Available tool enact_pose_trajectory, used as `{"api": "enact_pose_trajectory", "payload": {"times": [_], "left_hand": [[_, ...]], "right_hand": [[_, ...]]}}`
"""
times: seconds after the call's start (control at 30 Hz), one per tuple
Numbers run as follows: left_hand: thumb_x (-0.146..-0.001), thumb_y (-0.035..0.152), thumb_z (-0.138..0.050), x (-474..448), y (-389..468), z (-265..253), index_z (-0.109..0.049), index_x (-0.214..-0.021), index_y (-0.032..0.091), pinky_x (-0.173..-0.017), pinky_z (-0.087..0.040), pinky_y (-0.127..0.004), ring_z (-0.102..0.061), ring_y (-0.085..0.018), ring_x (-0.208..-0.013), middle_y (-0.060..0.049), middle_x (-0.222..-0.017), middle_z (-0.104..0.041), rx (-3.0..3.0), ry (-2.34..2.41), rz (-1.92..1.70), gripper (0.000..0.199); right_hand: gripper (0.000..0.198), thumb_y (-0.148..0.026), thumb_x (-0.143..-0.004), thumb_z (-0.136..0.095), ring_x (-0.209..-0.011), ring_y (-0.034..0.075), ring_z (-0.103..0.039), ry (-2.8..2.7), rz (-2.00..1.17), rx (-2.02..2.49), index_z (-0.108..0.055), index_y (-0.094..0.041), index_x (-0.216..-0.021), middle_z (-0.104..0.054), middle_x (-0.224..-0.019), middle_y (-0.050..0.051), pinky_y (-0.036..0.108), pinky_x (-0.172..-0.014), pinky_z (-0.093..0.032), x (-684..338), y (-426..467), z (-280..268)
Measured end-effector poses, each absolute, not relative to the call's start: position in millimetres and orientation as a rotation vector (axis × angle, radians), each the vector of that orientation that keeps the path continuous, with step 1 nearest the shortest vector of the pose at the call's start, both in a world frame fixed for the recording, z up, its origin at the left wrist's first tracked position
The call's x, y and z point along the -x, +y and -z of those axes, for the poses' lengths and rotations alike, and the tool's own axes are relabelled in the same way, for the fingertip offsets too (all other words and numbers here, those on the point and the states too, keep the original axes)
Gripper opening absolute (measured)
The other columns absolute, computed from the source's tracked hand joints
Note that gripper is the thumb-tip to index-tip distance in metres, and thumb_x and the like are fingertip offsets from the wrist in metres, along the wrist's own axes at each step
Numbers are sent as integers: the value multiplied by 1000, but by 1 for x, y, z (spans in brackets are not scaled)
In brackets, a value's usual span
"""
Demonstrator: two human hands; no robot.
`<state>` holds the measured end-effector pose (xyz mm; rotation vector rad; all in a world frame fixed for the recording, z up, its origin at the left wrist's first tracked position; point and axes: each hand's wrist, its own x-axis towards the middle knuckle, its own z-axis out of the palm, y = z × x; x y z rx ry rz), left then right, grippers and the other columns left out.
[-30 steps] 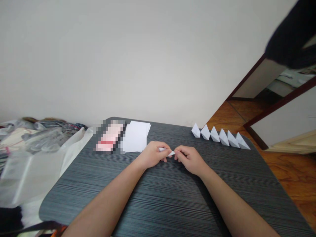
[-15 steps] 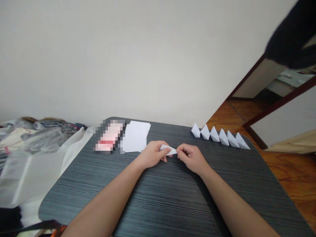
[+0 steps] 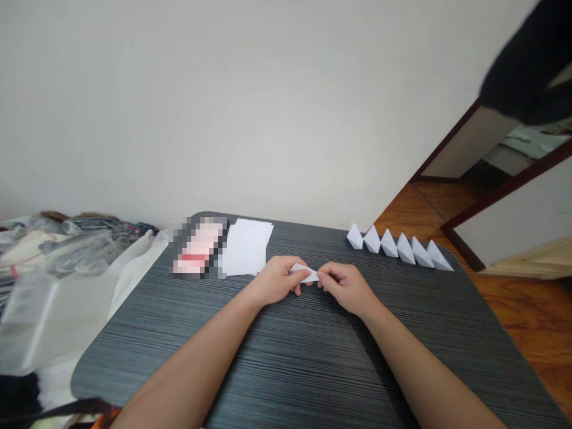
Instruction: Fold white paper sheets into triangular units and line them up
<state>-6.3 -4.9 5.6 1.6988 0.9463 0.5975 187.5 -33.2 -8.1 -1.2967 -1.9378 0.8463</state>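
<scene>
Between my hands, above the dark table (image 3: 295, 357), is a small folded white paper (image 3: 308, 274) with a pointed right end. My left hand (image 3: 279, 280) is closed on its left part, the thumb lying across the top. With thumb and fingers pinched together, my right hand (image 3: 343, 285) grips the pointed tip. My fingers hide both ends of the fold. Several folded white paper boats (image 3: 388, 243) stand in a slanting row at the table's far right.
A stack of white paper sheets (image 3: 244, 247) lies behind my left hand. Beside it is a blurred-out pinkish item (image 3: 195, 247). Plastic bags and cloth (image 3: 58, 298) are heaped left of the table. A pale wall (image 3: 268, 107) rises behind; wooden floor (image 3: 536, 316) shows at right.
My right hand has shifted very slightly left along the folded paper's tip. The left hand keeps its grip, and the row and the sheets stay in place.
</scene>
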Motion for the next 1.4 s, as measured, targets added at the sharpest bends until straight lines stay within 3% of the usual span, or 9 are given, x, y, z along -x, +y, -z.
{"api": "enact_pose_trajectory", "payload": {"times": [1.1,1.3,1.4], "left_hand": [[-84,41,-46,7,-3,-2,-61,-82,14,-50,-39,-20,-54,-11,-49,1,-52,-58,-1706,986,-608,30],[-86,41,-43,6,0,-1,-57,-85,14,-48,-41,-20,-56,-8,-49,-4,-76,-66,-1552,898,-687,30],[-86,40,-44,6,1,1,-56,-84,14,-48,-42,-20,-56,-8,-48,-4,-74,-65,-1509,904,-710,29]], "right_hand": [[23,-26,-88,-46,-55,12,-57,-1848,-931,1358,-60,-18,-71,-63,-63,0,23,-56,-42,-189,-34,7],[23,-28,-87,-46,-54,12,-56,-1752,-896,1389,-61,-18,-74,-62,-63,0,24,-55,-42,-193,-33,9],[26,-30,-88,-46,-52,12,-54,-1741,-891,1416,-62,-18,-72,-59,-58,-1,24,-55,-41,-194,-33,10]]}}
